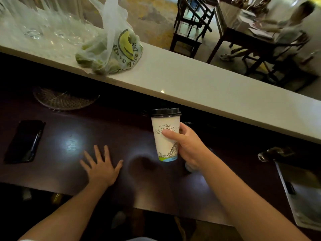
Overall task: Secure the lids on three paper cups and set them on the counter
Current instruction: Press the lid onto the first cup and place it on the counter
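Plastic bag (121, 49) on the white counter (191, 80): smiley print ringed by partly legible lettering, "Have A ...ice D...".

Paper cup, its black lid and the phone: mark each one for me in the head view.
paper cup (164, 136), head view: white side wall above the thumb of the right hand (184, 146).
black lid (165, 112), head view: its dark side rim.
phone (24, 140), head view: middle of its dark face.

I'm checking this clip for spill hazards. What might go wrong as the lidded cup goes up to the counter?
The right hand grips the paper cup low and one-handed, so it might tip; the left hand lies flat on the dark worktop. The black lid may not be fully seated. The plastic bag crowds part of the white counter.
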Tool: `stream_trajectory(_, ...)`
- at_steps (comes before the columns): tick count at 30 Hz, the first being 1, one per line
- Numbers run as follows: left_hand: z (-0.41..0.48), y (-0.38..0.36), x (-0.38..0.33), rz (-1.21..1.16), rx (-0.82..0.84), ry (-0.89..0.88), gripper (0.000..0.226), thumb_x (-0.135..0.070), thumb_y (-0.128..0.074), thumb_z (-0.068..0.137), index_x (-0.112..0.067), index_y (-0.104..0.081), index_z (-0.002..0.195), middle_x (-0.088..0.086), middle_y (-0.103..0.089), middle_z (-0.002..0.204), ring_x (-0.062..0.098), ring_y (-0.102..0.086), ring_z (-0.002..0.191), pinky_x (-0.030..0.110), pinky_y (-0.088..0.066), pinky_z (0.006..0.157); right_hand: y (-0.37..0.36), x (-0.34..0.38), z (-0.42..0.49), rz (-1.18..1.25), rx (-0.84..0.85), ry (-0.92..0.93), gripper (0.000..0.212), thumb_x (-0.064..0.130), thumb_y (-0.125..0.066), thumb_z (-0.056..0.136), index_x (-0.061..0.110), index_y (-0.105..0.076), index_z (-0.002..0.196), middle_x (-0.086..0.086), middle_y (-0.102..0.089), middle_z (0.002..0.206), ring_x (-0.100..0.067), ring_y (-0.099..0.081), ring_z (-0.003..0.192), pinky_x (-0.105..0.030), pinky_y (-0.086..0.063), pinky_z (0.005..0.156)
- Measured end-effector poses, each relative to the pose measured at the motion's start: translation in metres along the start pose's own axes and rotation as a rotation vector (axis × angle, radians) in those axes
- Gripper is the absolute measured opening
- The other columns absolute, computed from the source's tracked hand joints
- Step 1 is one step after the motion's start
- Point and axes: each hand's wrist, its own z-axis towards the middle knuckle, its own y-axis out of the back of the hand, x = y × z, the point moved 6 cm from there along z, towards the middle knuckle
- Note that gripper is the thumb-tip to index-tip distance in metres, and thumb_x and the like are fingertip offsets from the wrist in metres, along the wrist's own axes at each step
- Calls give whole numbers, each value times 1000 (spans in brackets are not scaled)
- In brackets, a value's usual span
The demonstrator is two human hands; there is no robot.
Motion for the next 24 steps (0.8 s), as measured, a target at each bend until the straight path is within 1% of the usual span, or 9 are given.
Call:
stream_trajectory(6,-7,3,3,-5,-127,-46,96,-78,-16,83,-21,-10,161,19,-3,168,50,7,151,65,4,118,3,15,0,-467,-86,95,74,25,-93,57,20,-62,124,-1,-76,112,-17,-73,102,-40,-60,91)
stream_trajectory(9,-8,5,1,-38,-140,-57,97,-77,-19,82,-20,-14,160,19,-4,168,50,6,151,64,5,118,3,30,4,-661,-102,154,73,14,-94,62,22,-56,124,-1,-70,115,-16,-70,105,-40,-58,93)
stream_trajectory(11,-9,5,2,-36,-155,-62,97,-77,-18,82,-20,-16,160,20,-7,167,51,3,151,65,4,118,-1,42,5,-780,-91,211,75,12,-93,63,26,-52,125,2,-67,116,-15,-67,105,-34,-57,88)
stream_trajectory(13,-9,5,3,-29,-168,-63,97,-78,-16,82,-20,-18,160,19,-9,167,51,1,151,65,2,118,-9,58,2,-921,-75,322,75,13,-90,64,29,-51,126,4,-64,116,-14,-63,103,-29,-52,84)
stream_trajectory(14,-9,6,3,-32,-168,-63,97,-78,-16,81,-20,-18,160,19,-10,167,51,1,151,65,2,118,-14,67,0,-1001,-62,396,73,14,-88,65,27,-52,127,3,-63,117,-16,-60,104,-34,-50,89)
stream_trajectory(16,-10,6,2,-31,-159,-62,98,-78,-15,81,-20,-18,160,19,-10,167,51,2,151,66,1,118,-25,82,-3,-1195,-23,535,73,16,-85,68,20,-54,133,-2,-62,127,-21,-52,117,-51,-42,107)
stream_trajectory(18,-9,5,2,-22,-160,-64,98,-78,-14,81,-20,-17,160,20,-9,167,51,2,151,66,1,118,-35,95,-5,-1429,-11,611,79,15,-82,72,15,-50,144,-6,-56,140,-26,-45,131,-55,-21,122)
stream_trajectory(20,-9,4,3,-25,-171,-74,98,-79,-16,82,-20,-18,160,20,-11,167,51,1,150,66,1,118,-45,108,-5,-1637,-26,679,81,13,-79,76,13,-45,150,-9,-52,146,-33,-43,136,-53,-11,123)
stream_trajectory(24,-8,1,3,-35,-178,-81,96,-78,-23,83,-19,-22,159,20,-13,167,51,-1,150,66,1,117,-68,124,-3,-1978,-37,746,83,10,-73,78,15,-37,153,-12,-46,149,-38,-37,138,-55,-10,125)
